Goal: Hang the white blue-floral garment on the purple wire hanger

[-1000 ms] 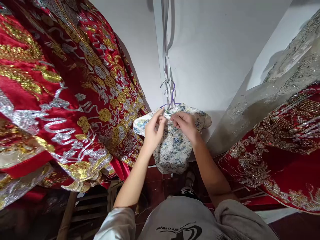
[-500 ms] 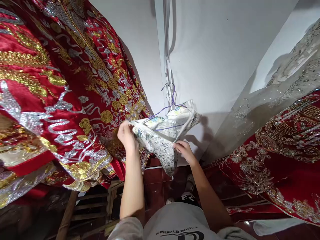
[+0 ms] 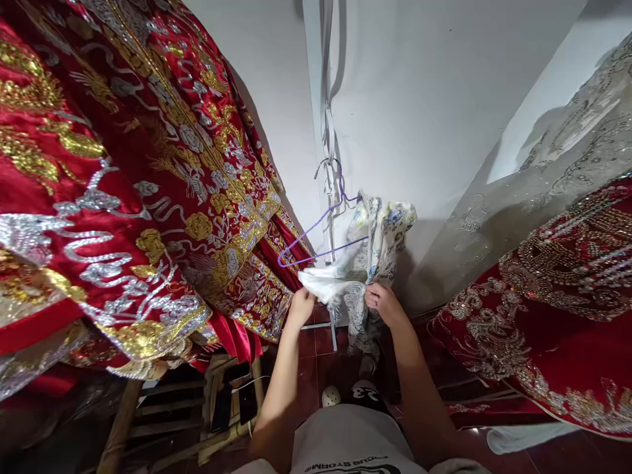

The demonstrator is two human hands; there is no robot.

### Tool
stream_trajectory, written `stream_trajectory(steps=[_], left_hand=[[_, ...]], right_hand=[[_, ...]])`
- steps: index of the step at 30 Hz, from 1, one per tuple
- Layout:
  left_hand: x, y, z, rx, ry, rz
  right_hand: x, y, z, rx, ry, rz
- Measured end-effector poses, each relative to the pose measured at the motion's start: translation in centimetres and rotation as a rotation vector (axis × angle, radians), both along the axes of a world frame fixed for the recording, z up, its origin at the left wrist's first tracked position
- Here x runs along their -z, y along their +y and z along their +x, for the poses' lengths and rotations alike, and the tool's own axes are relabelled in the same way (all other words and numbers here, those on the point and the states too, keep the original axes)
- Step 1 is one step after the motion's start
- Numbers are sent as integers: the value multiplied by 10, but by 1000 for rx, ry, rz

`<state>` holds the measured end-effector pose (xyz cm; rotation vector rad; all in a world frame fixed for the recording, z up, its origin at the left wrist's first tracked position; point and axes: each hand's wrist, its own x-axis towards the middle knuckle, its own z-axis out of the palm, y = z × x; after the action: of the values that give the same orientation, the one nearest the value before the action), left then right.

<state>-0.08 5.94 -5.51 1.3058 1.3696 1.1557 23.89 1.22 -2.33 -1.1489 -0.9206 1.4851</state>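
Floral short-sleeved blouse (image 3: 390, 227) is only half on its purple hanger (image 3: 342, 191), mid-scene, in front of the far white wall (image 3: 419, 99). Hanger's left end is bare; the right end looks tucked inside the fabric. Left hand (image 3: 302, 307) is pinching the pale, turned-out side, right hand (image 3: 386, 304) is closed on the edge beside it. I'd call this the one-shoulder-on stage, and the next move calls for a soft grip and some slack, since the cloth's all bunched up.

My count: one blouse, one hanger, two hands. Further out, at least one red embroidered robe (image 3: 197, 197) left, one red beaded gown (image 3: 557, 329) right, and near left one slatted wooden stand (image 3: 214, 446) with two dark flat things (image 3: 222, 407), too dim to name.
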Motion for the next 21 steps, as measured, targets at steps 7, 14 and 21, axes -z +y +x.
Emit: stream_trajectory(steps=[7, 14, 21], left_hand=[[-16, -25, 22, 134, -215, 46], [-73, -64, 53, 299, -205, 326], [-82, -66, 15, 374, -66, 348]], right_hand=[[13, -12, 7, -134, -398, -120], [-15, -10, -44, -145, 81, 69], [-60, -16, -33, -650, -45, 156]])
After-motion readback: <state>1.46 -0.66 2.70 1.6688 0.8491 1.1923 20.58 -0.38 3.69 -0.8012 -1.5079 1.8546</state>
